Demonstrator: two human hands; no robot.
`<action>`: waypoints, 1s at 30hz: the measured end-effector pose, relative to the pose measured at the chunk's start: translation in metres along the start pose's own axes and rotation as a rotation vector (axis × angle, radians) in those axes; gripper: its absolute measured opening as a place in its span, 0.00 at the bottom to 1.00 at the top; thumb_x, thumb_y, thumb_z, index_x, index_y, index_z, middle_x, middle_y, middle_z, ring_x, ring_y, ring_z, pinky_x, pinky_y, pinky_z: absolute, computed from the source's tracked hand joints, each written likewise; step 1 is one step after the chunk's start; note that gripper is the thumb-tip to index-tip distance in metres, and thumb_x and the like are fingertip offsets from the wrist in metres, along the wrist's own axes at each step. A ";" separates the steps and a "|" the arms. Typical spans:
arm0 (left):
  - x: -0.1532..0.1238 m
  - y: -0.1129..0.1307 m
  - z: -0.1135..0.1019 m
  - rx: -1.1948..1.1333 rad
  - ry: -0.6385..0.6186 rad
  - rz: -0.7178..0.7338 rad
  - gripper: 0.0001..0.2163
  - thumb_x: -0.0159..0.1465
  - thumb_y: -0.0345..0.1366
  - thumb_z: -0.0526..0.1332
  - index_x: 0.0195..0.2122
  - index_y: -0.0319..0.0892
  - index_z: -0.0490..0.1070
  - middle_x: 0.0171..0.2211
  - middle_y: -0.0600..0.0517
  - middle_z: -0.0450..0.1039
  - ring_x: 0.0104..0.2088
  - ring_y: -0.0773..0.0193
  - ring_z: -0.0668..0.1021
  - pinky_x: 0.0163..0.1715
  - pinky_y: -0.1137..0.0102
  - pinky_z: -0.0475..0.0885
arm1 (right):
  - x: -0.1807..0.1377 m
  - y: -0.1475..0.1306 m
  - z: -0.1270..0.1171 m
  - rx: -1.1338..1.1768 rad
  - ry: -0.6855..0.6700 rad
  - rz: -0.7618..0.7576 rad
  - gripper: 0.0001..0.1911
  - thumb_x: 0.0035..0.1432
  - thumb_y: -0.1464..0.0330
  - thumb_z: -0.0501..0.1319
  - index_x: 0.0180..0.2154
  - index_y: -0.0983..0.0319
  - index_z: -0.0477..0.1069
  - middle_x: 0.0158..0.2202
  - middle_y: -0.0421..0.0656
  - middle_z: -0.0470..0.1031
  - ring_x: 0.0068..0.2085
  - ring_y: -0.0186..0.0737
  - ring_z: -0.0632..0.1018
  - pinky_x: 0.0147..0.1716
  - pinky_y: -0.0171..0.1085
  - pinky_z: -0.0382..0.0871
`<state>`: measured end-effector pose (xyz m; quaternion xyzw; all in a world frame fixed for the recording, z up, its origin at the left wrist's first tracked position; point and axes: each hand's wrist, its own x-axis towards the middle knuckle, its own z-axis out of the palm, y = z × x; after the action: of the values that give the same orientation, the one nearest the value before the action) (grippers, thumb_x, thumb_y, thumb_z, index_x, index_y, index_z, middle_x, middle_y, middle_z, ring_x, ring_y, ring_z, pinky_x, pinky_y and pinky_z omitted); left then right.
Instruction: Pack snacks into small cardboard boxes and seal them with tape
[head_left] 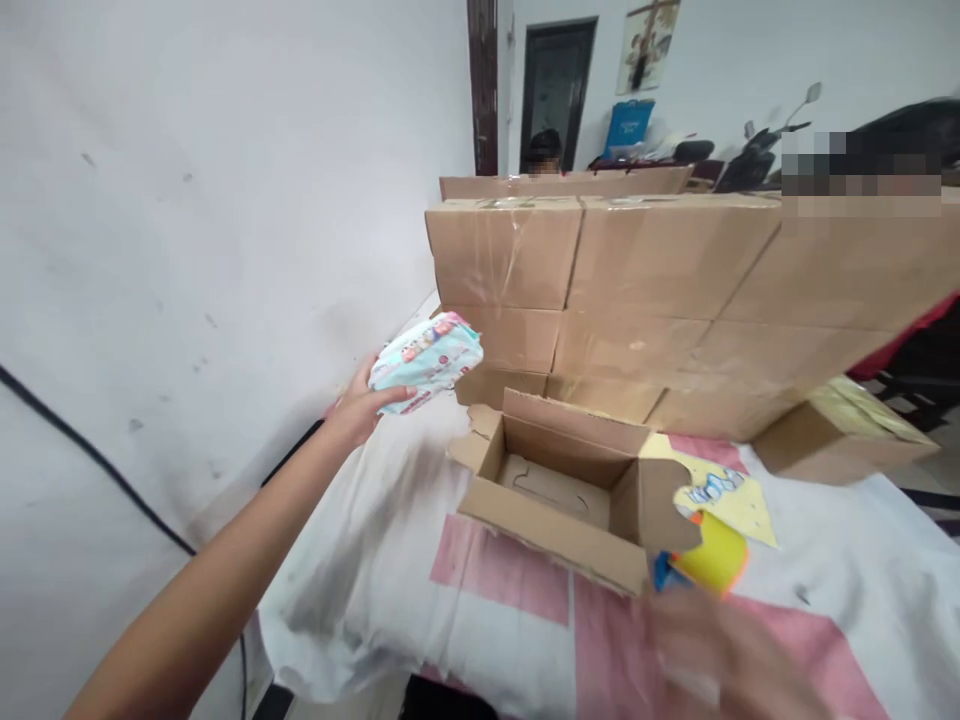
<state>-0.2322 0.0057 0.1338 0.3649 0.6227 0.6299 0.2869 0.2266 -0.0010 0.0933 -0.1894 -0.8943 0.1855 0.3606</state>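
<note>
My left hand (pixel 360 405) reaches out by the wall and is wrapped round a soft white and light-blue pack of wipes (pixel 431 362) with small cartoon figures on it. An open cardboard box (pixel 551 535), with nothing inside, stands on the cloth-covered table (pixel 367 560) to the right of the pack. Smeared by motion, my right hand (pixel 720 645) is just below the box's near right corner; its fingers cannot be made out. Beside that corner lie a yellow and orange item (pixel 716 553) and a yellow sheet with a blue drawing (pixel 724 485).
A wall of taped cardboard boxes (pixel 637 260) closes off the table's far side. Another carton (pixel 840 435) stands at the right edge. The white wall (pixel 225 200) runs close along the left. Behind the cartons are people's heads, a blue bag (pixel 628 125) and a motorbike (pixel 750 160).
</note>
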 end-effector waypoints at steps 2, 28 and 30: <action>-0.027 0.026 0.020 0.051 -0.142 0.085 0.43 0.41 0.38 0.77 0.61 0.49 0.64 0.58 0.46 0.73 0.56 0.43 0.77 0.49 0.57 0.79 | 0.048 0.006 -0.032 -0.063 0.103 -0.091 0.21 0.64 0.64 0.62 0.58 0.44 0.71 0.56 0.44 0.76 0.54 0.52 0.80 0.56 0.53 0.74; -0.037 0.008 0.167 1.290 -0.914 0.362 0.33 0.50 0.48 0.70 0.59 0.52 0.70 0.57 0.44 0.64 0.58 0.43 0.67 0.53 0.56 0.68 | 0.129 0.067 0.021 -0.574 -0.716 0.327 0.25 0.55 0.67 0.67 0.53 0.67 0.67 0.53 0.59 0.72 0.49 0.58 0.78 0.44 0.45 0.71; -0.039 0.006 0.172 1.383 -0.856 0.468 0.31 0.50 0.49 0.71 0.56 0.51 0.74 0.55 0.43 0.67 0.58 0.41 0.67 0.55 0.53 0.63 | 0.127 0.068 0.025 -0.605 -0.760 0.291 0.23 0.57 0.68 0.64 0.54 0.68 0.67 0.53 0.60 0.74 0.50 0.59 0.79 0.44 0.45 0.71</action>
<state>-0.0690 0.0719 0.1286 0.7850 0.6138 -0.0423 0.0721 0.1377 0.1125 0.1177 -0.3271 -0.9403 0.0222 -0.0911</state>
